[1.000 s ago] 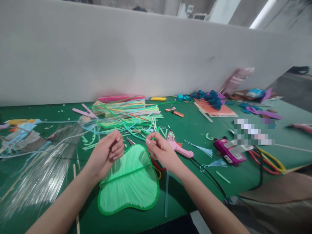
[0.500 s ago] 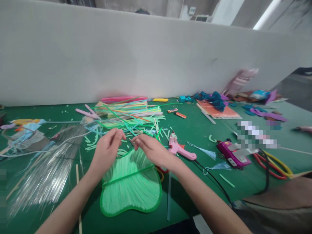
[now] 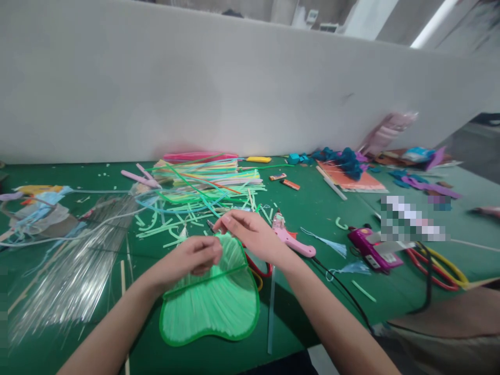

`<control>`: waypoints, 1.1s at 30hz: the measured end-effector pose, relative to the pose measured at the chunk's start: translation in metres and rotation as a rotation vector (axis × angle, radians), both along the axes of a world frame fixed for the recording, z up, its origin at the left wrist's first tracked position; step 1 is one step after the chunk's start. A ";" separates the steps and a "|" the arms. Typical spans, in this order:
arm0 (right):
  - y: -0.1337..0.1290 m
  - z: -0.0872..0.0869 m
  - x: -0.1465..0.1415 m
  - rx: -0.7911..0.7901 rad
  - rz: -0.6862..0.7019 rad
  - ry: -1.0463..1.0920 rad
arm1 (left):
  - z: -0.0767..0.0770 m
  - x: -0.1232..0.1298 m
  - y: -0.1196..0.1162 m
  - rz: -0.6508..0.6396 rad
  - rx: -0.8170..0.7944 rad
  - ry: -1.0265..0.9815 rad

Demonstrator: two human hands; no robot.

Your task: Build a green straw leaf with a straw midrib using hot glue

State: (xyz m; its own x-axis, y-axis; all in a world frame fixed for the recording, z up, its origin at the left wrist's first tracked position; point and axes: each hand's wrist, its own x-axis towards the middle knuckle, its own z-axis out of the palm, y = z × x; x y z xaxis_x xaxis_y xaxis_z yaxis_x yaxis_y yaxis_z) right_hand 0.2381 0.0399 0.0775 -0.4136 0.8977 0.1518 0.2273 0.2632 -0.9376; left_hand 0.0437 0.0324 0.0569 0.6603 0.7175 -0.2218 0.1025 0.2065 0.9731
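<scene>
A pleated, pale green leaf-shaped piece (image 3: 211, 307) with a darker green rim and midrib lies flat on the table in front of me. My left hand (image 3: 193, 258) is over its upper left part, the fingers curled together; anything between them is hidden. My right hand (image 3: 250, 232) is at its upper edge, thumb and fingertips pressed together, and what they pinch is too small to make out. Red and yellow scissor handles (image 3: 265, 268) stick out from beneath the leaf piece and my right wrist. A dark pointed metal tip (image 3: 210, 225) shows beside my right fingertips.
Behind my hands lie bundled coloured pipe cleaners (image 3: 219, 174) and cut green bits (image 3: 156, 229). A pink glue gun (image 3: 289, 237) with a black cord is at the right, near pale blue tassels (image 3: 328, 240) and a purple device (image 3: 375, 250). Clear strips (image 3: 78, 271) spread at the left.
My left hand has moved right and down, onto the leaf piece and closer to my right hand. My right hand has shifted only slightly; the leaf piece stays in place.
</scene>
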 end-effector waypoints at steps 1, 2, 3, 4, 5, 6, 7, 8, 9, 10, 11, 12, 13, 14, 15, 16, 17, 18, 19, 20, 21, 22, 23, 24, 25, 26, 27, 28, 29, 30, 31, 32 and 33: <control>0.002 -0.002 0.006 0.030 0.021 -0.077 | 0.001 -0.005 0.002 0.041 -0.019 -0.055; 0.004 -0.004 0.011 0.054 0.055 -0.155 | 0.001 -0.011 0.005 0.094 -0.030 -0.112; 0.006 -0.006 0.016 0.071 0.099 -0.226 | 0.001 -0.015 0.007 0.151 -0.035 -0.164; 0.007 -0.009 0.019 0.085 0.152 -0.291 | 0.001 -0.019 0.010 0.207 -0.036 -0.208; 0.009 -0.012 0.021 0.099 0.208 -0.350 | 0.001 -0.022 0.012 0.258 -0.038 -0.244; 0.010 -0.015 0.022 0.113 0.258 -0.402 | 0.000 -0.024 0.014 0.302 -0.042 -0.272; 0.011 -0.018 0.022 0.127 0.298 -0.447 | -0.001 -0.026 0.016 0.336 -0.050 -0.292; 0.012 -0.021 0.020 0.140 0.326 -0.485 | -0.002 -0.026 0.017 0.362 -0.061 -0.303; 0.013 -0.023 0.019 0.152 0.344 -0.514 | -0.003 -0.027 0.018 0.380 -0.074 -0.308; 0.014 -0.026 0.017 0.162 0.354 -0.533 | -0.004 -0.027 0.019 0.393 -0.086 -0.308; 0.015 -0.028 0.016 0.169 0.355 -0.540 | -0.006 -0.027 0.019 0.401 -0.095 -0.302; 0.016 -0.030 0.014 0.175 0.353 -0.539 | -0.007 -0.026 0.019 0.406 -0.102 -0.294; 0.016 -0.031 0.013 0.181 0.351 -0.535 | -0.008 -0.026 0.019 0.409 -0.106 -0.284; 0.017 -0.032 0.013 0.184 0.348 -0.526 | -0.010 -0.026 0.019 0.411 -0.107 -0.274; 0.016 -0.033 0.012 0.185 0.344 -0.514 | -0.011 -0.026 0.019 0.414 -0.107 -0.265; 0.016 -0.033 0.013 0.183 0.338 -0.499 | -0.012 -0.025 0.019 0.416 -0.105 -0.258; 0.015 -0.032 0.013 0.177 0.329 -0.481 | -0.014 -0.024 0.018 0.416 -0.103 -0.252; 0.014 -0.030 0.013 0.168 0.315 -0.460 | -0.016 -0.022 0.018 0.413 -0.101 -0.248; 0.012 -0.028 0.014 0.157 0.295 -0.434 | -0.017 -0.019 0.017 0.407 -0.102 -0.247; 0.011 -0.025 0.014 0.144 0.270 -0.402 | -0.019 -0.015 0.016 0.398 -0.104 -0.251; 0.009 -0.022 0.014 0.130 0.241 -0.363 | -0.021 -0.010 0.014 0.385 -0.108 -0.259; 0.007 -0.018 0.014 0.115 0.205 -0.318 | -0.023 -0.005 0.013 0.372 -0.115 -0.271; 0.005 -0.014 0.012 0.098 0.167 -0.268 | -0.024 0.001 0.010 0.358 -0.122 -0.285; 0.003 -0.011 0.011 0.082 0.130 -0.219 | -0.025 0.006 0.008 0.340 -0.128 -0.298; 0.001 -0.007 0.009 0.067 0.101 -0.176 | -0.026 0.011 0.005 0.316 -0.131 -0.306; -0.001 -0.003 0.006 0.044 0.080 -0.129 | -0.027 0.015 0.002 0.287 -0.133 -0.307; -0.003 0.000 0.004 0.008 0.070 -0.069 | -0.027 0.019 0.000 0.253 -0.133 -0.298; -0.005 0.003 0.002 -0.039 0.069 0.000 | -0.026 0.021 -0.003 0.219 -0.130 -0.282; -0.006 0.006 0.001 -0.088 0.069 0.069 | -0.026 0.022 -0.004 0.192 -0.122 -0.261; -0.006 0.008 0.000 -0.129 0.062 0.126 | -0.025 0.022 -0.005 0.175 -0.109 -0.237; -0.006 0.009 0.001 -0.154 0.047 0.164 | -0.024 0.021 -0.006 0.171 -0.091 -0.211; -0.006 0.011 0.003 -0.151 0.025 0.166 | -0.022 0.019 -0.005 0.177 -0.069 -0.182; -0.005 0.011 0.007 -0.111 -0.002 0.105 | -0.021 0.017 -0.004 0.194 -0.045 -0.151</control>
State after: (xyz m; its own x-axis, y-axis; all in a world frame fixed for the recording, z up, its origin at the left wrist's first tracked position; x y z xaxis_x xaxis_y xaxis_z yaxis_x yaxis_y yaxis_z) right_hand 0.2447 0.0344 0.0885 -0.3988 0.9123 0.0937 0.1271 0.1562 -0.9795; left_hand 0.0606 0.0282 0.0359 0.5394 0.8257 -0.1651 -0.0895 0.2512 0.9638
